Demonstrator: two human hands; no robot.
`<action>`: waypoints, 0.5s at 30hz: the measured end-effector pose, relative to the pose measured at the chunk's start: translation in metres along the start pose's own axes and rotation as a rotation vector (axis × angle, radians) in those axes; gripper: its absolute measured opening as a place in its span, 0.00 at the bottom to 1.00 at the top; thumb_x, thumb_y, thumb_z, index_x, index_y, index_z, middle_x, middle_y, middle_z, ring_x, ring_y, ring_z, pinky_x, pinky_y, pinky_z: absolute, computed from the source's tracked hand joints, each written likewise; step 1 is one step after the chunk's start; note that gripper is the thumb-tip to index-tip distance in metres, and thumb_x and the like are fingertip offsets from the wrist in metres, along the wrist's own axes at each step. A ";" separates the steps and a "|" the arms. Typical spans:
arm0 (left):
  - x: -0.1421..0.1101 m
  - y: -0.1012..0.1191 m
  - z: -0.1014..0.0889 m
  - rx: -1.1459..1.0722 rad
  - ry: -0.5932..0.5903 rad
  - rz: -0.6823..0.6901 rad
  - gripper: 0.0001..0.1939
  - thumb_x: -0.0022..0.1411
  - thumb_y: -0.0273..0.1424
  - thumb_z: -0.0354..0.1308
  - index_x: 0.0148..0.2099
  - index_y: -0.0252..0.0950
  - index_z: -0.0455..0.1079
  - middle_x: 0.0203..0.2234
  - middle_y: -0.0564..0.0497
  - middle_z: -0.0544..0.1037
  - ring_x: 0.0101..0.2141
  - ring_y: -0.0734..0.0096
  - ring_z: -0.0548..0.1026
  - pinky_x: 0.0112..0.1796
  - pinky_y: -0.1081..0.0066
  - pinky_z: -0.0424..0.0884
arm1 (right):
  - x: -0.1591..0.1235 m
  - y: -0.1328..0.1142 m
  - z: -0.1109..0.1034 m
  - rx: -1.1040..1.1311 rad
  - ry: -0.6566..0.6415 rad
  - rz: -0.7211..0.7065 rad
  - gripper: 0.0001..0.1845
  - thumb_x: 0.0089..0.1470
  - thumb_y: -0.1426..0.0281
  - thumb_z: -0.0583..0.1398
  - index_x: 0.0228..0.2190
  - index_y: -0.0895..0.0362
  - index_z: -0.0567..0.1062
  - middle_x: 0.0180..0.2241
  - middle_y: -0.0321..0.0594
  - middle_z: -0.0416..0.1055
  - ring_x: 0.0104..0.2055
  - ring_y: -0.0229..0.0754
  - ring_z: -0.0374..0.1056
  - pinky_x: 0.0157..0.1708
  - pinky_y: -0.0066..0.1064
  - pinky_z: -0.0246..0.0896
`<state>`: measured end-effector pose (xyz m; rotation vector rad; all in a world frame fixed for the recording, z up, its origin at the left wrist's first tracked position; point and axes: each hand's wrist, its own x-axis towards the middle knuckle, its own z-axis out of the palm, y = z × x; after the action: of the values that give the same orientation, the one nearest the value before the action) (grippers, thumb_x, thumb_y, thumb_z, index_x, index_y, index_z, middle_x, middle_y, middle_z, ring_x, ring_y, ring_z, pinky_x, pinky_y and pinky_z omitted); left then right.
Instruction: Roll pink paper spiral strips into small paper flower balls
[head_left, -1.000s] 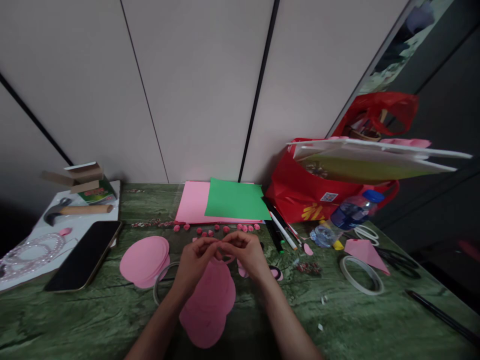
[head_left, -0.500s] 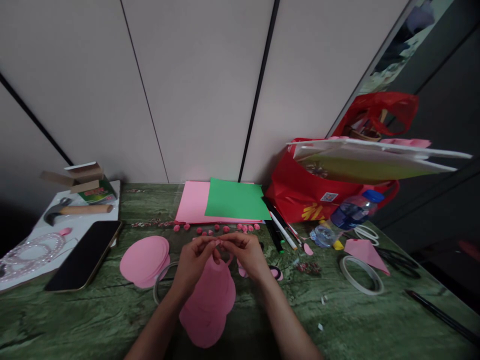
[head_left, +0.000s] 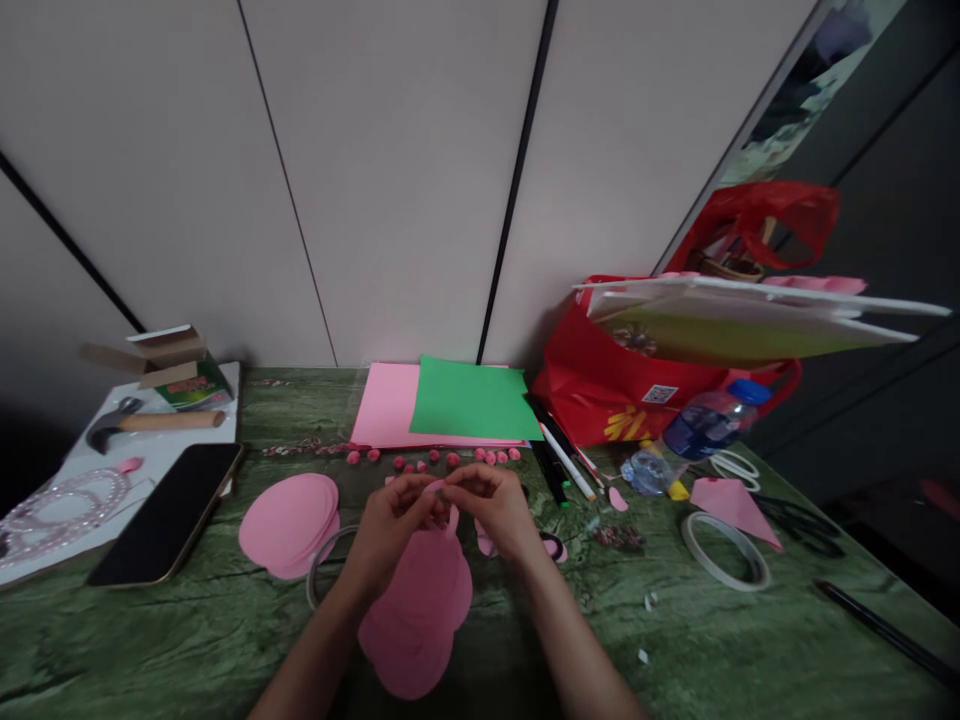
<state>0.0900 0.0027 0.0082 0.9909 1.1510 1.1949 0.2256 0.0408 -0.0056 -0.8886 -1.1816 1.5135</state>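
Note:
Both hands meet at the middle of the table. My left hand [head_left: 391, 525] pinches a narrow strip of pink paper [head_left: 453, 521] between thumb and fingertips. On the same strip, close by, my right hand [head_left: 491, 508] is closed with thumb and forefinger. One end of the strip hangs down in a curve between the hands. Below them lie overlapping pink paper rounds [head_left: 420, 610]. Left of my wrist is a stack of pink paper circles [head_left: 289, 520], with a tape roll [head_left: 313, 580] partly under my left forearm. A row of small pink paper rolls [head_left: 452, 459] sits just beyond my fingers.
Green and pink sheets [head_left: 476, 400] lie at the back, beside markers [head_left: 566, 460]. A red bag [head_left: 600, 380], a bottle [head_left: 697, 430], scissors [head_left: 802, 525] and another tape roll [head_left: 724, 550] stand or lie at right. The left holds a phone [head_left: 172, 515] and a hammer [head_left: 165, 421].
The fingertips have shifted slightly on the pink strip, and its hanging end has swung a little to the left. Everything on the table stays in place.

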 end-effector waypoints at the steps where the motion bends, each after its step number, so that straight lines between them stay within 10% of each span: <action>1: 0.000 -0.001 0.000 -0.016 0.011 -0.002 0.11 0.52 0.32 0.60 0.37 0.30 0.70 0.23 0.51 0.75 0.24 0.76 0.71 0.27 0.76 0.66 | 0.000 0.000 0.000 0.002 0.002 -0.005 0.07 0.35 0.71 0.67 0.22 0.58 0.76 0.20 0.35 0.74 0.22 0.36 0.69 0.26 0.27 0.63; 15: -0.001 0.007 -0.004 -0.285 -0.086 -0.183 0.15 0.46 0.28 0.66 0.38 0.30 0.71 0.25 0.51 0.76 0.15 0.83 0.69 0.15 0.82 0.63 | 0.000 -0.003 0.001 0.012 0.059 -0.031 0.07 0.35 0.70 0.67 0.23 0.58 0.78 0.23 0.37 0.76 0.24 0.37 0.69 0.26 0.27 0.63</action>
<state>0.0852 0.0027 0.0142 0.6989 0.9511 1.1211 0.2254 0.0410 -0.0026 -0.8973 -1.1372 1.4583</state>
